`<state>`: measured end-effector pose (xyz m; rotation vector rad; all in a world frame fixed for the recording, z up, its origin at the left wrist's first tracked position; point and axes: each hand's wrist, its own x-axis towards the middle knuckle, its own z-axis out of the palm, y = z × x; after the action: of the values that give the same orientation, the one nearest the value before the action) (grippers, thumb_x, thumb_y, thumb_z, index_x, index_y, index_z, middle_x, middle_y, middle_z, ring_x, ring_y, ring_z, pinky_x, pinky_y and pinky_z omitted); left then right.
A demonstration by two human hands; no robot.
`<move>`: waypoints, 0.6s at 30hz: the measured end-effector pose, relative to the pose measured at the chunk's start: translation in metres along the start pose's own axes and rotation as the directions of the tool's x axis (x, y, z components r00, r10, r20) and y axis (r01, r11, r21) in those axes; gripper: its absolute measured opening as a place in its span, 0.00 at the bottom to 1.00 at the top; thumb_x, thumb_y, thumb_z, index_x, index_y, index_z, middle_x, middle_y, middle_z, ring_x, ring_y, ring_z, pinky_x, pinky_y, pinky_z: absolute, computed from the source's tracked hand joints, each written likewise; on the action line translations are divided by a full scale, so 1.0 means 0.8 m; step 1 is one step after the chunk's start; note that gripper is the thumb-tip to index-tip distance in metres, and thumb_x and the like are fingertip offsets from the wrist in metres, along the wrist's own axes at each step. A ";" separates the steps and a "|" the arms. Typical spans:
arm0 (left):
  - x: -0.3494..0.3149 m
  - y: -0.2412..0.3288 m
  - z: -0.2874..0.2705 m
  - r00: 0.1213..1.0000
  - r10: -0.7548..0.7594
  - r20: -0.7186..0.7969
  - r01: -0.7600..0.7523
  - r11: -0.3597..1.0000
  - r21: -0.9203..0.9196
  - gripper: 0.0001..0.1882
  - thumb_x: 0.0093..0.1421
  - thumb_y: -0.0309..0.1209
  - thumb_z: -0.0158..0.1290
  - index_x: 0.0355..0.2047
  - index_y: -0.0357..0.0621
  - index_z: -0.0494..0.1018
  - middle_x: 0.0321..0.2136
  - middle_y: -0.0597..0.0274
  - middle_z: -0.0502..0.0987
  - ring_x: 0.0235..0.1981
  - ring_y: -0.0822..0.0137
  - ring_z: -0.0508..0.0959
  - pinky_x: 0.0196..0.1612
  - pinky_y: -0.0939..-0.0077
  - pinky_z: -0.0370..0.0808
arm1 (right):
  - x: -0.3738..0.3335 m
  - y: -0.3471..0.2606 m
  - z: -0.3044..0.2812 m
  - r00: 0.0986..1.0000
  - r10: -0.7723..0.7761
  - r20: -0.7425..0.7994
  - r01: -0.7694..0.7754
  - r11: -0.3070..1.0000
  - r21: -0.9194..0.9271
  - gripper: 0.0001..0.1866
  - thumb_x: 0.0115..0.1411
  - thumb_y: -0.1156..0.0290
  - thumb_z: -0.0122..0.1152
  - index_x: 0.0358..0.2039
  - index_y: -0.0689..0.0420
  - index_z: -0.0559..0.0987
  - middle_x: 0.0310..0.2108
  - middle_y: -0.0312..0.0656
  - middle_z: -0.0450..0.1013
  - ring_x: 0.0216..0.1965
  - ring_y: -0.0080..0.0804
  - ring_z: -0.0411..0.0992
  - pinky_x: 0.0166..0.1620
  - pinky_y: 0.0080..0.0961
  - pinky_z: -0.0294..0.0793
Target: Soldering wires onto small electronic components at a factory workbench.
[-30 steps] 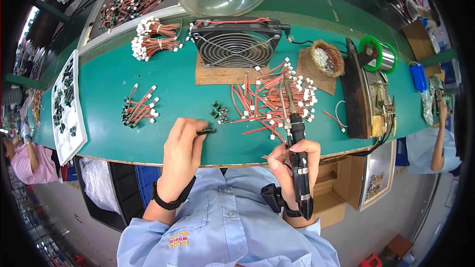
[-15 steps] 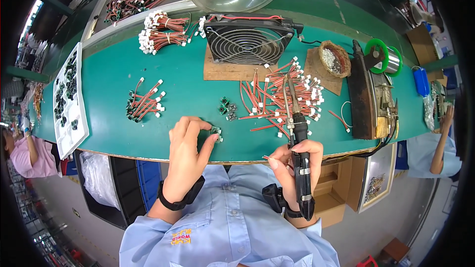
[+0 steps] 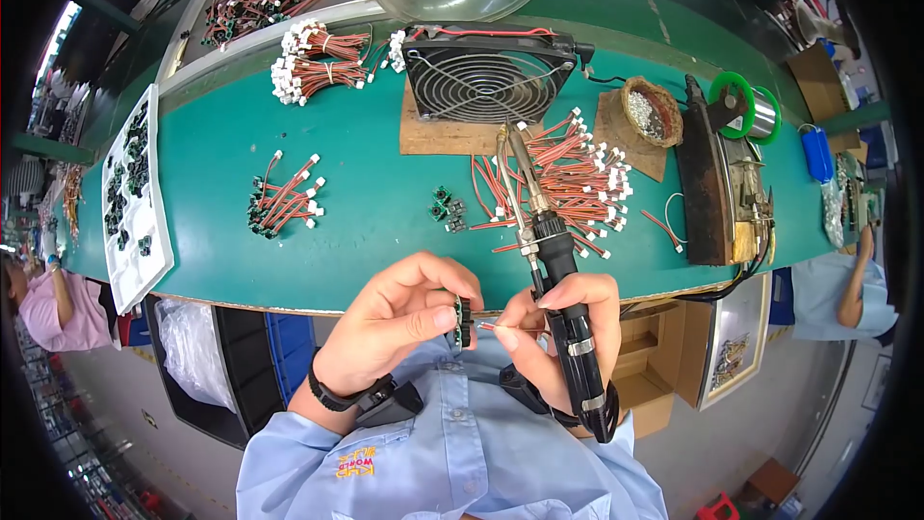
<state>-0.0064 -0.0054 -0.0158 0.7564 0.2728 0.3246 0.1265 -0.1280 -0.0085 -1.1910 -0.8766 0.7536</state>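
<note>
My left hand (image 3: 390,327) pinches a small green circuit board (image 3: 462,324) on edge between thumb and fingers, just in front of the bench edge. My right hand (image 3: 577,323) is wrapped round a black soldering iron (image 3: 555,248), with a thin metal tube along its side and its tip pointing up and away. Thumb and forefinger of that same hand also pinch a thin red wire (image 3: 489,326), its end close beside the board; I cannot tell if they touch. Beyond my hands lie several loose circuit boards (image 3: 445,207) and a heap of red wires with white connectors (image 3: 592,183).
A fan (image 3: 486,82) stands on a wooden board at the back. To the right are a round dish (image 3: 664,130), a solder spool (image 3: 765,116) and a dark iron stand (image 3: 703,193). Wired boards (image 3: 284,202) and a white tray (image 3: 144,265) lie left. Other people sit at both sides.
My left hand has lifted the circuit board off the bench and drawn it nearer, turning it on edge. My right hand has brought the wire and soldering iron leftward, toward the board.
</note>
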 end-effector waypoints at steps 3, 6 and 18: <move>0.001 -0.005 -0.003 0.998 0.018 0.062 -0.011 0.994 -0.106 0.08 0.60 0.27 0.49 0.40 0.40 0.66 0.36 0.59 0.70 0.38 0.68 0.72 0.39 0.74 0.70 | 0.002 -0.005 0.006 1.000 -0.025 0.008 0.026 0.999 -0.022 0.23 0.50 0.86 0.59 0.40 0.56 0.58 0.27 0.46 0.72 0.25 0.21 0.71 0.26 0.16 0.69; 0.001 -0.009 -0.007 0.994 0.041 0.099 -0.027 0.990 -0.139 0.09 0.61 0.28 0.49 0.41 0.40 0.66 0.36 0.58 0.69 0.37 0.68 0.71 0.38 0.72 0.70 | 0.002 -0.009 0.009 0.998 -0.033 0.048 0.038 0.994 -0.107 0.22 0.50 0.86 0.59 0.40 0.57 0.58 0.27 0.47 0.72 0.24 0.23 0.72 0.25 0.18 0.71; -0.003 -0.010 -0.005 0.997 0.011 0.076 0.002 0.986 -0.168 0.10 0.61 0.31 0.50 0.40 0.40 0.66 0.35 0.59 0.68 0.35 0.69 0.69 0.35 0.73 0.68 | 0.011 -0.015 0.014 0.993 -0.058 0.104 0.068 0.993 -0.097 0.22 0.51 0.87 0.58 0.40 0.58 0.59 0.28 0.48 0.72 0.25 0.28 0.74 0.24 0.19 0.72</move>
<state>-0.0084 -0.0093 -0.0242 0.6017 0.1687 0.3178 0.1212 -0.1175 0.0061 -1.2158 -1.0417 0.7300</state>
